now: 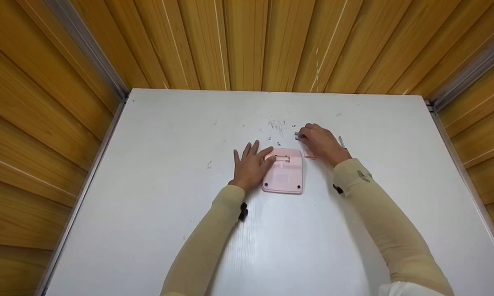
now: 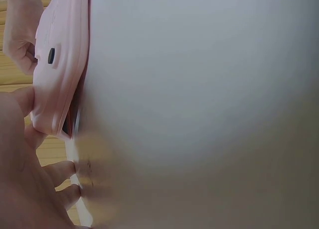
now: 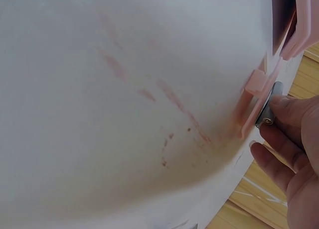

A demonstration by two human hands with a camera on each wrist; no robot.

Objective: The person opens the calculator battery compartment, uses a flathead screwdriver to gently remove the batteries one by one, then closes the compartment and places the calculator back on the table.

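A pink calculator point(image 1: 282, 176) lies face down, with an open battery slot point(image 1: 283, 158) near its far end. My left hand point(image 1: 249, 166) rests at its left far corner: thumb and index finger touch the casing, the other fingers spread straight on the table. To the right, my right hand point(image 1: 319, 139) pinches a small grey battery point(image 3: 271, 107) between thumb and fingers. Two grey ends show by these fingertips in the head view; whether both are held I cannot tell. Just below the battery, a pink battery cover point(image 3: 256, 99) lies on the table, partly hidden by the right hand in the head view.
A thin grey rod-like tool point(image 1: 341, 141) lies right of the right hand, partly hidden behind the wrist. The white table point(image 1: 148, 205) bears dark scuff marks beyond the calculator. Wood-patterned walls point(image 1: 247, 45) stand along its far side and both flanks.
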